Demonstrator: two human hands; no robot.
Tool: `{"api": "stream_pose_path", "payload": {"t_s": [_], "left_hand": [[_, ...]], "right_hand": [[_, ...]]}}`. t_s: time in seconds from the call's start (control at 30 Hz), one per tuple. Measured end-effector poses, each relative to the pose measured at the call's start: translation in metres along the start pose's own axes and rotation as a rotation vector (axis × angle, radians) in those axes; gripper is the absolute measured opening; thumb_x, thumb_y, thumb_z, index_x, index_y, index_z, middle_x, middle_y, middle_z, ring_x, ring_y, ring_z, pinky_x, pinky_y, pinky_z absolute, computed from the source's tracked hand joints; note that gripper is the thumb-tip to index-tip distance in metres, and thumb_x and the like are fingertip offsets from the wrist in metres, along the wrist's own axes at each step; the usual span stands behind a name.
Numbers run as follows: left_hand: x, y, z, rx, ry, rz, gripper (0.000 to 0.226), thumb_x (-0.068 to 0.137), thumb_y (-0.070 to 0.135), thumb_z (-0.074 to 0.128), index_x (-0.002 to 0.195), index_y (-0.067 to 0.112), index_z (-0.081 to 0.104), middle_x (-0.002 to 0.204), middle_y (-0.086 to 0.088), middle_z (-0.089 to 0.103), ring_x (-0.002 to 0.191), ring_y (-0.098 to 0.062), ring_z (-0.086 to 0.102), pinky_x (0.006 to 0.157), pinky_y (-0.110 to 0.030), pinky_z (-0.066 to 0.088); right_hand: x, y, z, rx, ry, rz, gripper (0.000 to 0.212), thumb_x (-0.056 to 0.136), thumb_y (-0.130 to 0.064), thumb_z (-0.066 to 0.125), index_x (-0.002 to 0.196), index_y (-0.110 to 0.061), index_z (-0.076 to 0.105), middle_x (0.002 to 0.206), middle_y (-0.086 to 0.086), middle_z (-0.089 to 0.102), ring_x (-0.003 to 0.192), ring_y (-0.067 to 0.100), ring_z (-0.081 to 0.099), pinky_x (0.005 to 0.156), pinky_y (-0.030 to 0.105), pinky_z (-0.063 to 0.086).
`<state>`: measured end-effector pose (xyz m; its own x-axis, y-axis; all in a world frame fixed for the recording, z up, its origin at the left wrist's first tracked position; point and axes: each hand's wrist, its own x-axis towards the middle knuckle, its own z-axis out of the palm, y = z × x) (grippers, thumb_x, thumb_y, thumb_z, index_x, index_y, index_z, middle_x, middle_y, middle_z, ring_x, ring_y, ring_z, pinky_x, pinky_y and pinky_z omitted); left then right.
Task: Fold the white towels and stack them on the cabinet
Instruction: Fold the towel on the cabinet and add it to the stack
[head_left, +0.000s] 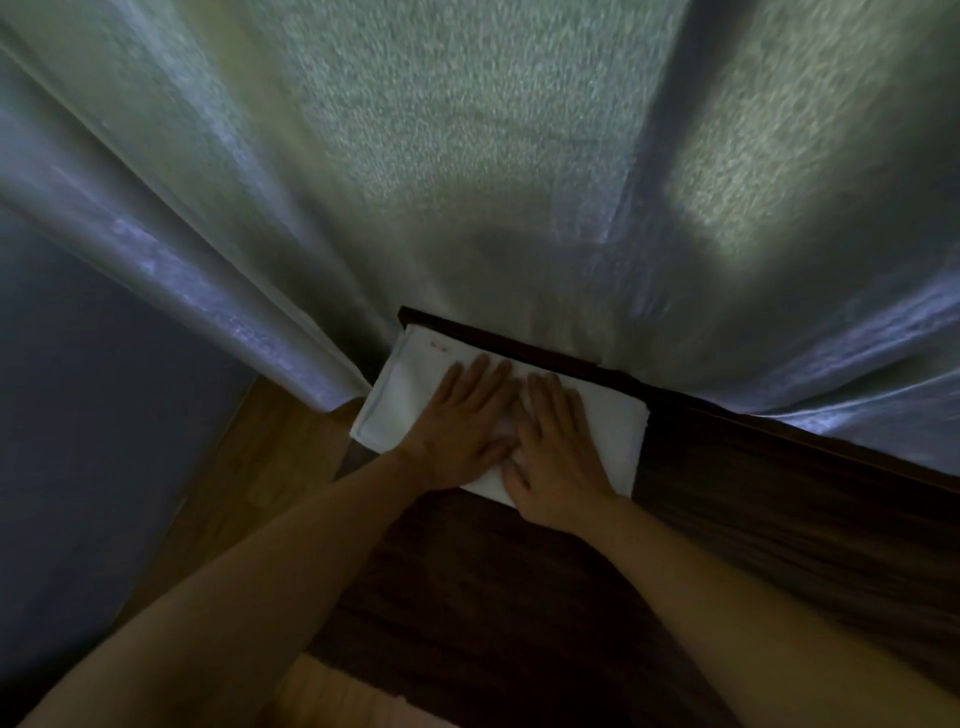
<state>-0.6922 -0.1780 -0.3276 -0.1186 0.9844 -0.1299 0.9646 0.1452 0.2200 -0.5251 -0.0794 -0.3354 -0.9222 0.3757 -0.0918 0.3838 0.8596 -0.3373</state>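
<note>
While the view looked steeply down from the person's head, two bare forearms reached forward to a folded white towel (400, 395) that lay on the far left corner of a dark wooden cabinet (779, 499). It was folded into a neat rectangle, and layered edges showed along its left side, though whether those belonged to one towel or to several stacked ones could not be told. A small pinkish mark sat near its far left corner. Its left edge reached the edge of the cabinet top.

Both hands lay flat, palms down, on the towel. On the left hand (457, 431) the fingers were straight and slightly spread, pressing the middle of the cloth. On the right hand (556, 452) the fingers were likewise straight and a little apart, pressing the near right part. Both thumbs pointed inward and nearly met; neither hand gripped anything.

Behind the cabinet hung a pale, softly pleated curtain (467, 156), lit from behind, its folds touching the cabinet's back edge. Lighter wooden floor (270, 457) showed to the left, beside a bluish wall (78, 389). Dim light and blur softened the whole scene.
</note>
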Motion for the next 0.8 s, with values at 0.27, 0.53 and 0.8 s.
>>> {"api": "stream_pose_path", "payload": {"t_s": [0.27,0.53,0.8], "left_hand": [[-0.026,-0.070,0.011,0.105,0.007,-0.136,0.101,0.087,0.086,0.030,0.161,0.029,-0.008,0.170,-0.006,-0.011,0.156,-0.027,-0.013,0.125,-0.053,0.003],[-0.020,-0.073,0.008,0.041,-0.076,-0.219,0.111,0.076,0.097,0.026,0.157,0.037,-0.021,0.167,-0.007,-0.024,0.153,-0.026,-0.023,0.123,-0.049,-0.006],[-0.017,-0.040,-0.041,0.209,-0.284,-0.339,0.116,0.075,0.096,0.024,0.160,0.026,-0.012,0.168,-0.010,-0.016,0.155,-0.032,-0.016,0.125,-0.055,-0.001]], "right_hand": [[-0.028,0.051,-0.001,-0.130,0.000,0.075,0.082,0.096,-0.070,0.023,0.163,-0.026,0.001,0.170,0.006,0.003,0.157,0.023,0.001,0.127,0.044,0.003],[-0.033,0.064,-0.002,-0.100,-0.013,0.093,0.091,0.094,-0.075,0.026,0.163,-0.022,0.000,0.170,0.007,0.005,0.156,0.024,0.005,0.125,0.042,0.005],[-0.027,0.050,-0.032,-0.093,-0.208,0.113,0.104,0.086,-0.086,0.024,0.161,-0.023,-0.012,0.170,0.005,-0.011,0.156,0.023,-0.005,0.125,0.039,-0.005]]}}
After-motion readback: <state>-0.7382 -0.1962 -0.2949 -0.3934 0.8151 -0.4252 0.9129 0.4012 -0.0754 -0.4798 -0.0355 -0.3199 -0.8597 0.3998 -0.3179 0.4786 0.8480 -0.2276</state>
